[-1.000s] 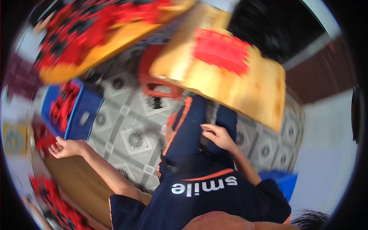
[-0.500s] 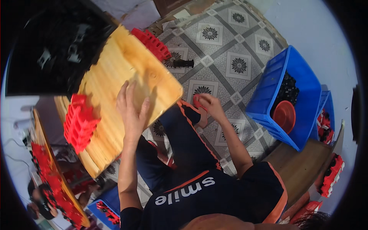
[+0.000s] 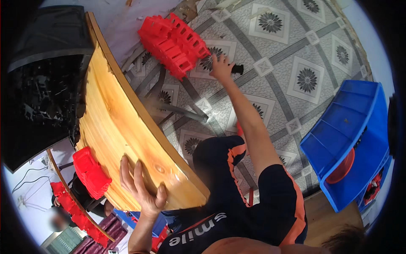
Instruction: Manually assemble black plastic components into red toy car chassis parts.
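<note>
My left hand (image 3: 141,186) lies with spread fingers on the wooden tabletop (image 3: 122,127), near its front corner, holding nothing. My right arm is stretched out beyond the table edge, low over the floor. Its hand (image 3: 220,70) is open, fingers apart. Just right of those fingers lies a small black part (image 3: 238,69) on the tiled floor. To their left is a stack of red slotted plastic pieces (image 3: 173,44); I cannot tell whether the fingers touch it. Another red plastic stack (image 3: 91,172) sits on the tabletop, left of my left hand.
A large black tray (image 3: 46,97) with dark parts covers the table's far left. Blue bins (image 3: 344,122) stand at the right, one holding a red bowl (image 3: 341,167). A metal table leg (image 3: 182,111) crosses the floor. At lower left, another person is beside a board with red pieces (image 3: 78,211).
My right hand has gone from beside my knee out to the floor near the black part, and its fingers have spread. My body leans forward; my left hand stays on the tabletop.
</note>
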Available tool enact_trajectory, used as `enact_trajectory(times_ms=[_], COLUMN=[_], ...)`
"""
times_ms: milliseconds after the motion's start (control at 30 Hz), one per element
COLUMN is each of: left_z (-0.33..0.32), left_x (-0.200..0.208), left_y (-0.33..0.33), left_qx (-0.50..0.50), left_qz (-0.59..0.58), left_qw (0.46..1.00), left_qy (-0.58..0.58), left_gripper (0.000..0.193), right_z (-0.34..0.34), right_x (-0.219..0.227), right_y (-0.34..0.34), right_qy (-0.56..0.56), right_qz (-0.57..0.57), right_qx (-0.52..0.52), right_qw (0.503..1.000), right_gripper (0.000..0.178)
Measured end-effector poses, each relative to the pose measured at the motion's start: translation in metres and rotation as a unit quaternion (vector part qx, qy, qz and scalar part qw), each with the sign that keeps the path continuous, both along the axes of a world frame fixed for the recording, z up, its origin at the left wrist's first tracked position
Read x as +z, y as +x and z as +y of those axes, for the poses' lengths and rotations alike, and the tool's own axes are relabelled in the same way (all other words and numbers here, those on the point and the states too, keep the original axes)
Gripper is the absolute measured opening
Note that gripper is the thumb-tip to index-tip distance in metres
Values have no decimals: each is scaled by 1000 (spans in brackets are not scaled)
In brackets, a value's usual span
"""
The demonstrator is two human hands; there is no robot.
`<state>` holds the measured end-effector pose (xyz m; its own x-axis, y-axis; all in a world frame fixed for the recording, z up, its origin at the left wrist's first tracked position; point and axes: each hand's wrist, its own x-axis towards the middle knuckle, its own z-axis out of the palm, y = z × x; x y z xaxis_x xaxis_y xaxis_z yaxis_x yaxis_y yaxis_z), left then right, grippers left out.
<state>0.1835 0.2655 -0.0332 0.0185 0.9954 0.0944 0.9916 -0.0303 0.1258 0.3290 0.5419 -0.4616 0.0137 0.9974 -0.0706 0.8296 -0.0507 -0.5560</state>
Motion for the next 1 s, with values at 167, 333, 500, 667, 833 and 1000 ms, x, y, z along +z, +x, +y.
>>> enact_trajectory(times_ms=[167, 333, 500, 667, 833, 1000], left_z=[9, 9, 5, -8, -59, -135], left_x=[-4, -4, 6, 5, 4, 26], left_y=[3, -2, 0, 2, -14, -81], left_qx=[-16, -24, 3, -3, -35, 100], left_qz=[-23, -7, -15, -66, -135, -37], left_qw=[1000, 999, 999, 990, 943, 932], left_qy=[-11, 21, 37, 124, 302, 347], left_gripper=[70, 67, 66, 60, 48, 59], right_z=[-7, -40, -61, -132, -190, -183], right_x=[-101, -98, 182, 393, 467, 465], right_y=[68, 129, 165, 127, -14, -106], right_qy=[61, -32, 25, 103, -38, -117], right_qz=[-278, 338, 566, 698, 559, 403], right_qx=[9, -160, -158, 175, 228, 338], right_qw=[959, 927, 808, 687, 797, 842], right_gripper=[89, 81, 70, 73, 56, 42])
